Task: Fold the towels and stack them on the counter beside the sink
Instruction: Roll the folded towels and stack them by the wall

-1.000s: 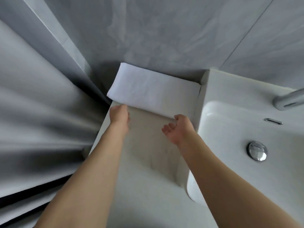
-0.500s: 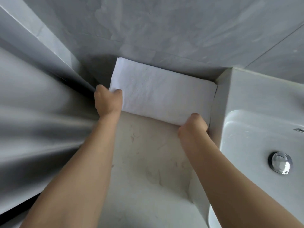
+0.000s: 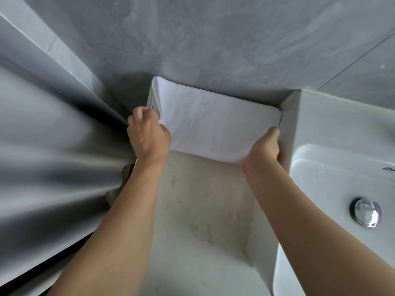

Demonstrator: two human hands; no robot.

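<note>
A folded white towel (image 3: 209,122) lies at the back of the pale counter (image 3: 203,210), against the grey tiled wall and beside the sink's raised side. My left hand (image 3: 148,135) grips its near left corner, fingers curled round the folded edge. My right hand (image 3: 264,148) holds its near right corner next to the sink wall, with the fingers hidden under the towel. The layered folds show at the towel's left end.
The white sink (image 3: 342,178) with a chrome drain plug (image 3: 367,212) fills the right side. A grey curtain (image 3: 53,157) hangs along the counter's left edge. The grey tiled wall (image 3: 213,39) closes off the back.
Both hands moved from the bare counter up to the towel's near corners and took hold of them. The view has shifted closer to the towel and wall.
</note>
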